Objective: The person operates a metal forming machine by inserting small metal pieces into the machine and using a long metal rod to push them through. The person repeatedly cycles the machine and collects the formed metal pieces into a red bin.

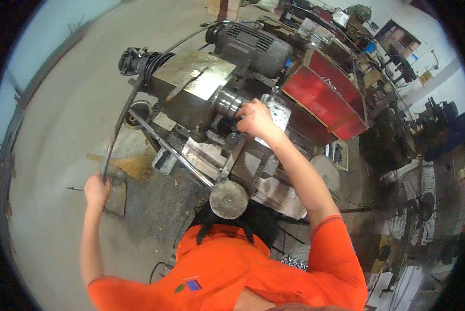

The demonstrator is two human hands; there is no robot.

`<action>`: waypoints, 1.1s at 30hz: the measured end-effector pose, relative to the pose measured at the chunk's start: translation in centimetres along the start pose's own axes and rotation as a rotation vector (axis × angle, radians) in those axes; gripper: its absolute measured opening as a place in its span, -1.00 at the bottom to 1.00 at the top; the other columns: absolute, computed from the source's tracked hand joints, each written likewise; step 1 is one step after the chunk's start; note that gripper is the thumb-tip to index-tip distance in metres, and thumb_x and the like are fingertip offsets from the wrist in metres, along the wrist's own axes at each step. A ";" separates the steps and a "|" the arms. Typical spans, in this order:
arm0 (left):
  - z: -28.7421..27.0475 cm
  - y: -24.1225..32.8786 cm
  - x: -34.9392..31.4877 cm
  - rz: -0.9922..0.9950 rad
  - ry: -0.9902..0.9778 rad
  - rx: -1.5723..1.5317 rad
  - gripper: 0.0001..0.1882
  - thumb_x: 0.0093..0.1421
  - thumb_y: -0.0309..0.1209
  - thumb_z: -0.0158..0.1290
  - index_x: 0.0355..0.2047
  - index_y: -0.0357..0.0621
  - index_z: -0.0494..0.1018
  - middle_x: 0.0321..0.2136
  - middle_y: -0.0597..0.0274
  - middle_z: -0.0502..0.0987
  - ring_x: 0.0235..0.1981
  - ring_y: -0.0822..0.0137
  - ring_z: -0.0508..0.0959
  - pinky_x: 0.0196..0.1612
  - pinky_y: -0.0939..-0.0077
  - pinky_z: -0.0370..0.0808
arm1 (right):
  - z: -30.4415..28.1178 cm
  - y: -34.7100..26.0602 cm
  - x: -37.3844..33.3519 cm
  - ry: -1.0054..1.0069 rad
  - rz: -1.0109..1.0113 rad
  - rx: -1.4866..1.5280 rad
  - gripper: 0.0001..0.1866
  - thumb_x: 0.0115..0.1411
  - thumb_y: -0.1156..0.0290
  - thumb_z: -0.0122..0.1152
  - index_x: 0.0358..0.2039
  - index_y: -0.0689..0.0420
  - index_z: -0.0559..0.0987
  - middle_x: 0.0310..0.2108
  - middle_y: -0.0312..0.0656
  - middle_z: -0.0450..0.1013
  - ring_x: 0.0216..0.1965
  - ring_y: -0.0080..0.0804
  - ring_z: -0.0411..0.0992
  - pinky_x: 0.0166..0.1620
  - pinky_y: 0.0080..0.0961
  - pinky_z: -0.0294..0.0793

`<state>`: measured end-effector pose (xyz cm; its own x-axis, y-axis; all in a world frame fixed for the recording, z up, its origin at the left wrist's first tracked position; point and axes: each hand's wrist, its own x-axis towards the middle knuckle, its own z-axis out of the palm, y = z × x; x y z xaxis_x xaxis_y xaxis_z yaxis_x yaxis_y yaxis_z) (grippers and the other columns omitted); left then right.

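My left hand point(97, 192) is closed around the lower end of a long metal lever point(119, 122), which runs up to the rear of a small lathe. My right hand point(255, 119) is at the front of the round steel spindle chuck point(226, 102), fingers curled in toward its face. Whatever those fingers pinch is hidden behind them. The headstock under the chuck carries a shiny metal cover plate point(219, 78), with a dark slender tool point(183, 88) lying on it. Below, a second bar point(178, 154) slants toward a round handwheel point(228, 200) close to my body.
Behind the headstock sits a finned electric motor point(256, 49). To its right stands a red metal tray point(323, 88) with small parts. A standing fan point(413, 202) is at far right. A broom head point(134, 166) lies on the floor. Small metal pieces point(294, 262) fill a basket near my right side.
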<state>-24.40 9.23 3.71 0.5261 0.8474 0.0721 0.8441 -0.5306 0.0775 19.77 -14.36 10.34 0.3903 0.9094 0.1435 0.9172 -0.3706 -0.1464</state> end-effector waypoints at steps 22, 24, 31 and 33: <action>14.3 3.3 10.1 0.108 0.027 -0.572 -0.56 0.05 -0.26 0.07 -0.12 -0.31 0.41 -0.27 -0.16 0.52 -0.21 -0.07 0.52 -0.16 0.21 0.44 | -6.0 1.9 -14.6 0.395 0.084 0.199 -0.59 -0.33 0.39 0.18 -0.32 0.11 0.58 -0.09 -0.04 0.41 -0.11 -0.03 0.35 -0.05 -0.26 0.37; 16.5 9.8 7.1 0.170 -0.399 -0.361 -0.51 -0.01 -0.18 0.12 -0.11 -0.22 0.43 -0.23 -0.21 0.50 -0.16 -0.18 0.47 -0.11 0.17 0.42 | -6.5 3.2 -20.5 0.384 0.246 0.168 -0.58 -0.33 0.41 0.19 -0.32 0.12 0.58 -0.09 -0.03 0.41 -0.12 -0.02 0.35 -0.06 -0.27 0.38; 18.7 10.4 12.1 0.654 -0.330 0.479 -0.73 -0.11 -0.24 0.17 -0.36 0.03 0.49 -0.33 0.18 0.57 -0.25 0.19 0.56 -0.28 0.34 0.50 | -5.4 8.5 -38.4 0.236 0.813 0.067 -0.57 -0.28 0.42 0.19 -0.27 0.16 0.59 -0.06 -0.03 0.42 -0.02 -0.07 0.35 0.05 -0.33 0.34; 18.8 10.9 11.9 0.591 -0.328 0.396 -0.75 -0.05 -0.24 0.14 -0.32 0.04 0.49 -0.32 0.16 0.56 -0.26 0.15 0.56 -0.26 0.29 0.49 | -4.4 10.7 -43.4 0.271 0.950 -0.054 -0.55 -0.23 0.41 0.19 -0.21 0.15 0.57 -0.04 -0.03 0.41 -0.01 -0.07 0.35 0.06 -0.32 0.33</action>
<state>-6.97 13.95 -13.25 0.8515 0.4222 -0.3110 0.3566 -0.9010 -0.2470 12.98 -58.57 6.90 0.9649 0.1582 0.2096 0.2131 -0.9381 -0.2731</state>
